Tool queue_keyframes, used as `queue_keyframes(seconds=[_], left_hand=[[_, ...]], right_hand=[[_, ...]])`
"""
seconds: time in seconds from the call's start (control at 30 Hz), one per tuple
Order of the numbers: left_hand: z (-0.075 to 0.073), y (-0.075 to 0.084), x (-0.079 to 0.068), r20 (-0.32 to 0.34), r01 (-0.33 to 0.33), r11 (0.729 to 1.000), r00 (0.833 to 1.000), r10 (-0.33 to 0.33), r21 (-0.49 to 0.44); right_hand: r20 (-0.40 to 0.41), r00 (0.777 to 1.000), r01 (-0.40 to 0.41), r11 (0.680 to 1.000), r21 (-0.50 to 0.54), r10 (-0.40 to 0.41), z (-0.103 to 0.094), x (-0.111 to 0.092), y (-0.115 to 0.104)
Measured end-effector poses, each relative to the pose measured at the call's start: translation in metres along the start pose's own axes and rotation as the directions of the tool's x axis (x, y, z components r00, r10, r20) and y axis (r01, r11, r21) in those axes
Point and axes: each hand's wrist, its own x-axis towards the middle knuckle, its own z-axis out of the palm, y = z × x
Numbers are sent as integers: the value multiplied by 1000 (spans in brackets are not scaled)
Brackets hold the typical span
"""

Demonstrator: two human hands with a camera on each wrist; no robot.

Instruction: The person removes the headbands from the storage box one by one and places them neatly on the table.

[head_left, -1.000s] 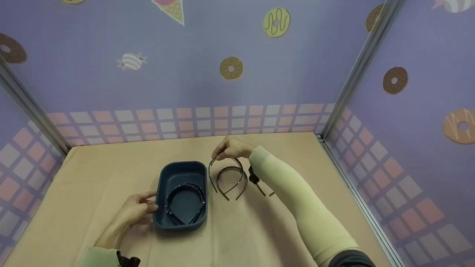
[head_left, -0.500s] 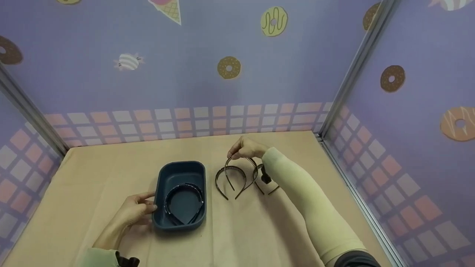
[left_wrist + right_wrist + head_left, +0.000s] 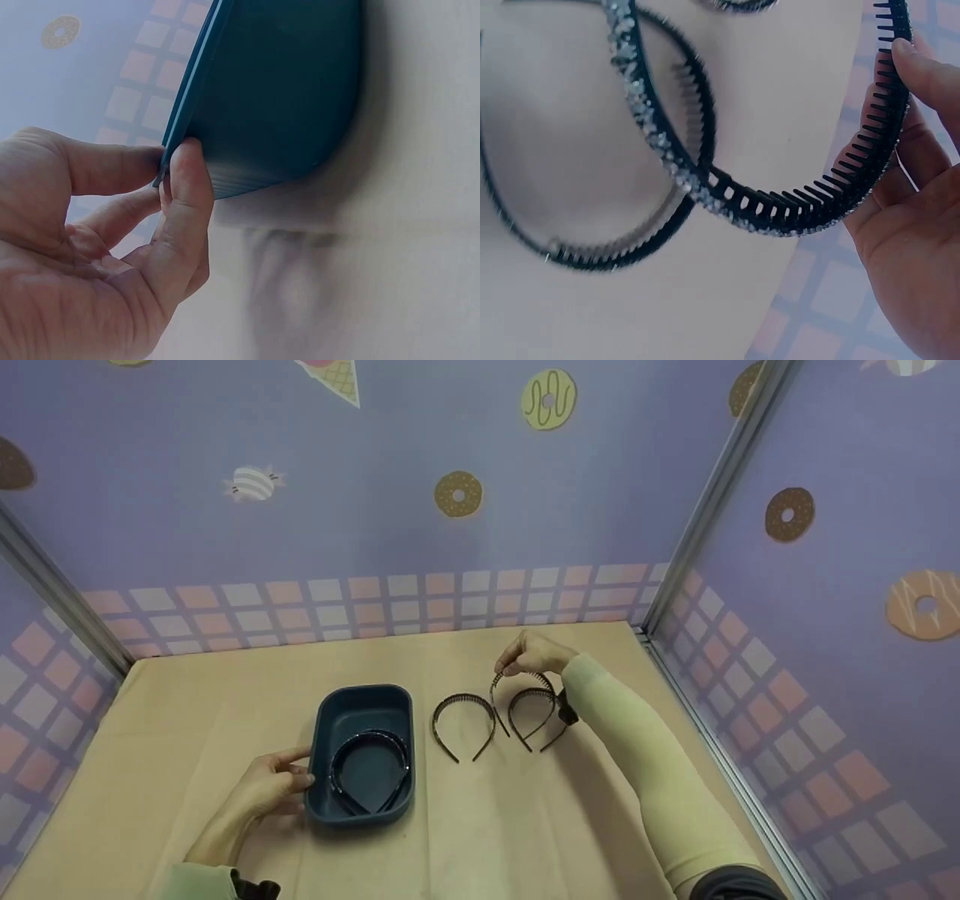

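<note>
My right hand (image 3: 536,651) pinches a dark, toothed headband (image 3: 784,217) by its arc. Silvery glitter covers that band's outer side in the right wrist view. It is raised over the table's right part, and overlaps another dark headband (image 3: 517,712) lying there. To the left of these lies one more toothed headband (image 3: 464,698), its ends toward me. My left hand (image 3: 274,784) grips the near-left rim of a dark blue rectangular bin (image 3: 277,82), thumb on one side and fingers on the other. Inside the bin rest dark glittery headbands (image 3: 335,769), closely stacked.
A beige cloth (image 3: 225,712) covers the table. A purple wall (image 3: 360,525) with printed sweets stands behind, and side walls rise left and right. Metal rails (image 3: 705,510) run along the corners.
My right hand has carried its headband rightward, from beside the bin, past the middle headband to over the right one. My left hand keeps its hold on the bin.
</note>
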Motion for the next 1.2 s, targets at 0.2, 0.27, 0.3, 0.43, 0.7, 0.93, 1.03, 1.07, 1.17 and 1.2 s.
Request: queue_keyframes(seconds=[0.2,0.27,0.3,0.43,0.7,0.93,1.03,1.07,1.17,1.2], left_hand=[[-1,0,-2,-2,9,1000,1000,-9,-21],[-1,-1,-2,-3,7,1000,1000,-7,-25],[-2,-1,-2,-2,3,1000,1000,-3,-22],[-2,-3,-2,0,-7,1000,1000,7,-18],[-1,-3,-3,2,-4,1000,1000,4,-25],[-1,-2,-4,2,-18,1000,1000,18,-10],[-1,-3,-4,-4,-16,1000,1000,16,-7],[-1,-3,-4,-6,-16,1000,1000,16,-9],[-2,-3,-5,-7,-16,1000,1000,16,-9],[-2,-3,-5,-8,-13,1000,1000,13,-10]], right_hand=[[5,1000,-20,999,-42,20,-10,-11,19],[4,1000,-26,998,-48,26,-13,-13,25],[2,1000,-29,998,-52,29,-14,-15,28],[-2,998,-60,995,-75,60,-21,-20,40],[32,985,-165,978,-127,170,-34,-35,54],[53,980,-182,971,-152,192,-41,-47,70],[49,981,-177,970,-164,187,-43,-50,78],[46,982,-174,970,-169,185,-44,-51,80],[40,984,-164,970,-181,174,-46,-54,89],[37,984,-162,969,-185,172,-46,-55,91]])
